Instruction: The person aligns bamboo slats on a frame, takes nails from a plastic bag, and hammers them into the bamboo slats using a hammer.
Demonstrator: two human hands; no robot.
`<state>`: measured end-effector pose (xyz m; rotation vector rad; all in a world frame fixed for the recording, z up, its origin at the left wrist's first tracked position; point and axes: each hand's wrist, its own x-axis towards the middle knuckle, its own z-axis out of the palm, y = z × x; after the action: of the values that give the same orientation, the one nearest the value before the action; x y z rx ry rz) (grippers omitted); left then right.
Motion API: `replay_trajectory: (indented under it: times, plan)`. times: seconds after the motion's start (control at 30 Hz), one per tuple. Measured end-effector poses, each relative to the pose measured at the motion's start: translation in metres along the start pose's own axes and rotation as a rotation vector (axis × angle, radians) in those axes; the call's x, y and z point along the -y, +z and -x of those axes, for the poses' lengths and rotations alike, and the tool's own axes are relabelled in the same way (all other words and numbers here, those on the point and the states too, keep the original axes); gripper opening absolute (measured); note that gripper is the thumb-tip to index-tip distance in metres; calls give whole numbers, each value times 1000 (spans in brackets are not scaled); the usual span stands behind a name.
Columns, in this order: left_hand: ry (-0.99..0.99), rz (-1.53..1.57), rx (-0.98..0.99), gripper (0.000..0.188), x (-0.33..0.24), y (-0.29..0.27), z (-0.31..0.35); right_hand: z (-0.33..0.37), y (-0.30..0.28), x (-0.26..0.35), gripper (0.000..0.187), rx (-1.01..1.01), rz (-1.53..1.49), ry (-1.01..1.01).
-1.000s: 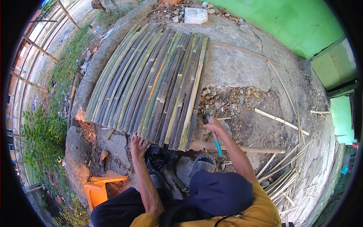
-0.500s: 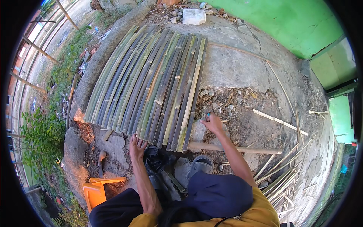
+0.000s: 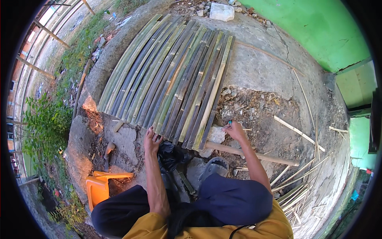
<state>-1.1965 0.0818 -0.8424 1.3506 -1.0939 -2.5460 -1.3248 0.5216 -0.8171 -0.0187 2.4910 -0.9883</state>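
A row of split bamboo slats (image 3: 171,79), green and dark brown, lies side by side as a panel on the ground ahead. At its near edge, my left hand (image 3: 152,140) has its fingers curled against the end of a slat. To the right of the panel, my right hand (image 3: 235,130) is over the rubble with its fingers pinched together. Something small and teal shows at those fingertips, too small to name. A round wooden pole (image 3: 254,154) runs out from under the panel's near right corner, below my right hand.
An orange plastic stool (image 3: 97,189) and a brown-handled tool (image 3: 109,149) are at the near left. Black plastic (image 3: 169,153) lies by my feet. Thin bamboo strips (image 3: 302,187) are heaped at the right, near a green wall (image 3: 310,32). A white block (image 3: 222,12) stands far off.
The whole view has shifted, so the panel appears higher and farther right. My right hand has come a little nearer to me. My left hand stays at the slat ends.
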Motion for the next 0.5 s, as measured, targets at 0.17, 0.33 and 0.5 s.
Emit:
replay_trajectory:
  times: [0.17,0.33,0.5]
  plan:
    - [51,-64,21,41,3,-7,-3,6,13,-3,48,-100,-58,-46]
    - [126,-275,-79,29,11,21,20,27,-1,-32,35,-439,66,-194]
    - [743,-705,56,12,19,86,75,74,4,26,29,-389,-48,-68]
